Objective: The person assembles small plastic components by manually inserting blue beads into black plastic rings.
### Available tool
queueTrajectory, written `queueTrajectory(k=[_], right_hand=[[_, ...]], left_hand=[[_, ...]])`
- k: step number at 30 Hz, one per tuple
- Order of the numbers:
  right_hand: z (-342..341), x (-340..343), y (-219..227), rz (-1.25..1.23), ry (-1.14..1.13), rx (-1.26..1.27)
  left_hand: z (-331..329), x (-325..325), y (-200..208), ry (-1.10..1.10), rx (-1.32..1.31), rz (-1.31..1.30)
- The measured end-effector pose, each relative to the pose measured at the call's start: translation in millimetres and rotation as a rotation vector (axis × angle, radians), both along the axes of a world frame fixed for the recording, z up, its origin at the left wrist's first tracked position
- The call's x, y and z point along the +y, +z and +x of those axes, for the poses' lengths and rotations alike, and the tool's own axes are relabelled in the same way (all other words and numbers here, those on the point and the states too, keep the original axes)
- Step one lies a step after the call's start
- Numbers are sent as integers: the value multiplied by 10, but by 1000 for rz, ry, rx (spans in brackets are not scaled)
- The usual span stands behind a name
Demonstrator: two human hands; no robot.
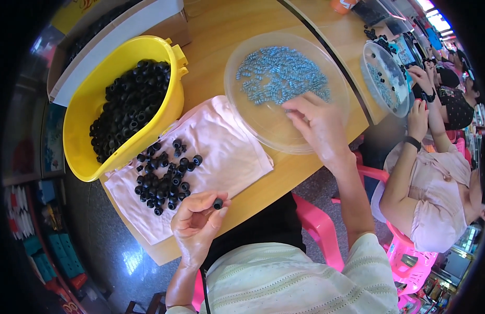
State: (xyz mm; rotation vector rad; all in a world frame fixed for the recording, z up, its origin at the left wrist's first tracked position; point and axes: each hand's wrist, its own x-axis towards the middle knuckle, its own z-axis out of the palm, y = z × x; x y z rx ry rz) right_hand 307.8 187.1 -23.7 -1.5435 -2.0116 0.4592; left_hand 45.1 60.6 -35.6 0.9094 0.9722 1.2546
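My left hand (197,217) pinches one small black hollow knob (218,203) between thumb and fingertips, just off the table's near edge. Beside it, a loose pile of black knobs (160,187) lies on a pale pink cloth (229,144). Over the round clear tray (274,144), my right hand (318,125) has thumb and forefinger pinched on a tiny bluish-grey piece, partly hidden by the fingertips. Many small blue spring-like pieces (279,70) are spread across that tray, close to these fingers.
A yellow plastic basin (174,97) full of black knobs stands tilted at the left, against a cardboard box (169,31). To the right, a co-worker (431,193) sits by another clear tray (369,78). Pink plastic chairs (318,230) stand along the wooden table (211,34).
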Motion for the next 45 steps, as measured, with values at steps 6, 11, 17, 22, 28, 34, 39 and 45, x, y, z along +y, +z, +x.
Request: queueTrajectory(k=[6, 11, 17, 22, 28, 34, 39, 45], right_hand=[[-12, -49, 63, -17, 50, -79], [-34, -127, 93, -128, -10, 193], [-201, -290, 233, -67, -45, 341], [-519, -720, 343, -369, 196, 979], [-747, -756, 214, -360, 436, 855], [-757, -769, 206, -350, 455, 781], [-776, -756, 235, -228, 488, 663], [-819, -782, 153, 265, 584, 223]], left_hand=[[1, -22, -22, 11, 1, 59], [-29, -40, 41, -36, -13, -55], [15, -8, 71, -20, -57, -170], [-3, -12, 78, -20, -101, -159], [-28, -39, 83, -47, -175, -92], [-54, -46, 102, -83, -84, 20], [-48, -45, 125, -78, -162, -48], [-95, -15, 64, -86, -286, -169]])
